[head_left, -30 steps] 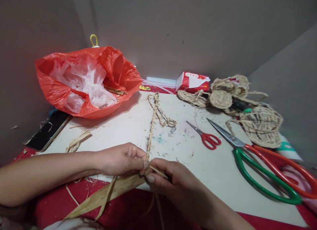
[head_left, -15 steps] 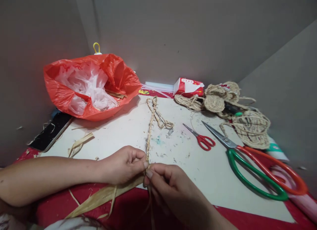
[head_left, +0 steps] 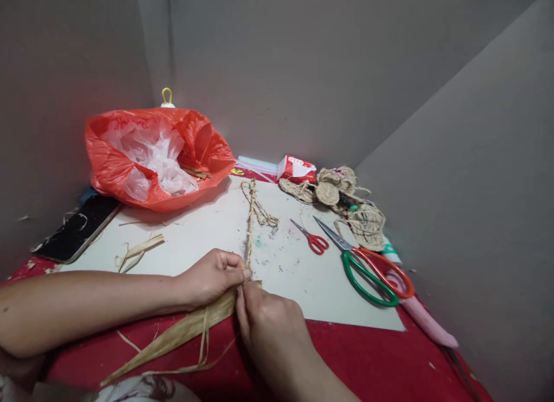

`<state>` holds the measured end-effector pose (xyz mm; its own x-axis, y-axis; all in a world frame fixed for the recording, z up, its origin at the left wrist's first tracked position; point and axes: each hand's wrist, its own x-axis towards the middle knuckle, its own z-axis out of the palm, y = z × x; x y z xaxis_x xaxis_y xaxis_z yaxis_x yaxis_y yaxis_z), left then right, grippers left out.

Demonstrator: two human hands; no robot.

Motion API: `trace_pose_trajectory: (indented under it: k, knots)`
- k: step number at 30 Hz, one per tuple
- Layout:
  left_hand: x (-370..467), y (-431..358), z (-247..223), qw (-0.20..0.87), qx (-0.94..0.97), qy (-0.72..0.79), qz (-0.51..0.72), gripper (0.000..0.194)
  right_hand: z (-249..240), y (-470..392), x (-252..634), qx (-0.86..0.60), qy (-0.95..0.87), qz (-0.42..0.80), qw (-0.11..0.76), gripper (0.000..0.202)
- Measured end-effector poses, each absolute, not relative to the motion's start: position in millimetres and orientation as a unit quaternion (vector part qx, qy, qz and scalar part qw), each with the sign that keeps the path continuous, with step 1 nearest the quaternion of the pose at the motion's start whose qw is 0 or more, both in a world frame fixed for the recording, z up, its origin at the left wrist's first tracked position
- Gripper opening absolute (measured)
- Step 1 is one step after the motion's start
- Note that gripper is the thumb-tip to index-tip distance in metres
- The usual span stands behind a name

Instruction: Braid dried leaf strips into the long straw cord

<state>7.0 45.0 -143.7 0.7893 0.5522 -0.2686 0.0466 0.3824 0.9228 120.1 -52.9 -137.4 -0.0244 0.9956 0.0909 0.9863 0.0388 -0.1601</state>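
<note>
A thin twisted straw cord (head_left: 250,235) runs away from me across the white board, its far part looped back on itself. My left hand (head_left: 220,275) pinches the near end between thumb and fingers. Right beside it, my right hand (head_left: 270,312) is closed at the same end, back of the hand up; the strands inside its fingers are mostly hidden. A wide dry leaf strip (head_left: 186,335) slants under both hands toward my lap, with thin loose strands hanging by it.
Small red-handled scissors (head_left: 317,243) and large scissors with green and red handles (head_left: 367,286) lie right. Behind them are woven straw pieces (head_left: 366,223) and a tissue pack (head_left: 296,168). A red plastic bag (head_left: 125,191) and a phone (head_left: 78,229) stand left. Grey walls enclose the table.
My right hand has turned over, from a fingertip pinch with the thumb showing to back of the hand up. My left hand keeps its pinch. The whole view has shifted and turned slightly.
</note>
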Motion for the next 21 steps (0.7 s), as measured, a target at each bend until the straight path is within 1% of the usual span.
trace_pose_trajectory:
  k: [3,6,8,10,12,13,15,17,19,21]
  knots:
    - [6.5,43.4,-142.4,0.794,0.509,0.285,0.17,0.036,-139.4,-53.3,109.7,-0.69,-0.721,-0.04,0.047,0.018]
    - [5.5,43.2,-139.8,0.789,0.521,0.287,0.151,0.033,-140.9,-61.1,100.5,-0.68,-0.73,-0.062,0.04,0.02]
    - [4.6,43.5,-137.4,0.777,0.54,0.293,0.135,0.033,-139.4,-73.1,96.7,-0.65,-0.757,-0.025,0.051,0.017]
    - [3.8,44.1,-134.9,0.769,0.554,0.295,0.124,0.034,-133.9,-88.1,97.7,-0.607,-0.789,0.057,0.079,0.012]
    - [3.3,44.8,-133.2,0.771,0.556,0.286,0.118,0.037,-124.6,-100.3,105.4,-0.595,-0.775,0.155,0.144,0.019]
    - [3.2,45.2,-132.8,0.776,0.553,0.281,0.114,0.038,-119.5,-103.5,111.2,-0.615,-0.738,0.192,0.198,0.023]
    - [3.2,46.1,-133.0,0.787,0.542,0.272,0.109,0.039,-110.8,-101.9,123.7,-0.684,-0.61,0.23,0.327,0.024]
    - [3.5,46.7,-134.3,0.796,0.533,0.263,0.112,0.04,-107.3,-90.7,132.7,-0.712,-0.485,0.283,0.422,0.026]
    - [4.0,47.2,-136.4,0.803,0.529,0.243,0.124,0.041,-109.1,-74.2,135.3,-0.68,-0.404,0.399,0.465,0.036]
    - [4.3,47.8,-138.9,0.813,0.528,0.205,0.134,0.043,-113.6,-58.1,133.3,-0.614,-0.349,0.524,0.476,0.036]
